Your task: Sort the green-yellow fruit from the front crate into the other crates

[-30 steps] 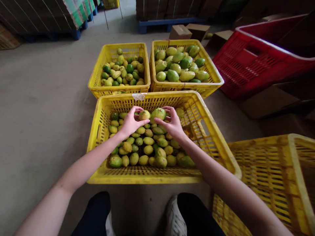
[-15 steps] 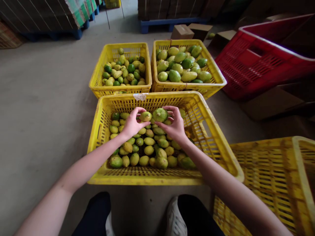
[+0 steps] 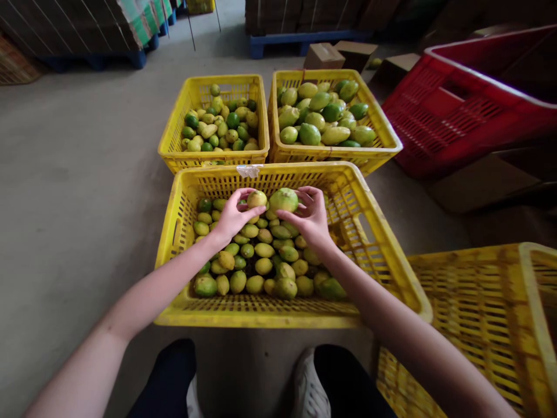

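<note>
My left hand [image 3: 235, 216] grips a small yellow-green lemon [image 3: 256, 200] between thumb and fingers. Beside it, my right hand [image 3: 310, 216] has its fingers curled around a larger, greener lemon [image 3: 284, 200]. The two fruits are side by side with a narrow gap, above the near yellow crate [image 3: 287, 319]. Many loose lemons [image 3: 263, 266], yellow to green, cover much of that crate's bottom; my hands and forearms hide some of them.
Behind stand two more yellow crates, a left one [image 3: 213, 155] with smaller fruit and a right one [image 3: 335, 152] with larger fruit. A red crate [image 3: 461, 110] and cardboard boxes [image 3: 324, 57] are at the right and back. Another yellow crate [image 3: 470, 313] sits at lower right.
Both lemons have been turned in my fingers, so their pointed ends no longer face me. My hands stay almost in the same place.
</note>
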Tool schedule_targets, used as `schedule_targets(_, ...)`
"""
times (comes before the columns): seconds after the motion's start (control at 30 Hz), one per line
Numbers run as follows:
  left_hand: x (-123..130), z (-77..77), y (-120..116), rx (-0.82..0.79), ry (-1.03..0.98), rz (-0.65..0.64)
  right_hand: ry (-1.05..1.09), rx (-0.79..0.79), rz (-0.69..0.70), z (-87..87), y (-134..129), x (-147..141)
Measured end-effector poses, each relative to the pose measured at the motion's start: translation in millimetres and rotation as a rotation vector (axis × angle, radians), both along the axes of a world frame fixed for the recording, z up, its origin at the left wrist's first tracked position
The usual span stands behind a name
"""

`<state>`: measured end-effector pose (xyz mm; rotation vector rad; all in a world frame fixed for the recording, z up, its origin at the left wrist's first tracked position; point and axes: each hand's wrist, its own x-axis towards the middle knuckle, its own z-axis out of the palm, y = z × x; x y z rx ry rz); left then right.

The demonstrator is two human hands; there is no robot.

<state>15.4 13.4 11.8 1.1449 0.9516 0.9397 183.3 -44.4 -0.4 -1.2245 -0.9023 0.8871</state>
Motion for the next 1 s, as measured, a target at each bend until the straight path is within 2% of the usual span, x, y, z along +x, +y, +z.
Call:
schedule_targets(0.1,-2,4.3,4,-0.347,-0.216,-0.024,0.355,-0.153,0.021,4.5,5,6)
schedule_targets(0.2,-5,7.4,10,-0.594,-0.309,-0.060,0.614,-0.355,0.110,10.2,9,13)
schedule_targets(0.3,-7,8.7,13,-0.725,-0.276,-0.125,0.752,-0.498,0.074,14.7,11,15)
schedule_targets(0.43,-8,5.6,14,-0.836,-0.189,-0.181,0.762,-0.666,0.063,15.0,11,12)
schedule_targets(0.57,-7,4.2,14,-0.891,-0.155,-0.206,0.770,-0.720,0.132,9.1,12,15)
schedule_targets(0.83,-8,10.3,10,-0.810,-0.350,-0.206,0.695,-0.524,0.250,10.5,7,17)
schedule_targets(1.0,-9,10.0,9,-0.785,-0.386,-0.145,0.702,-0.488,0.284,16.0,6,10)
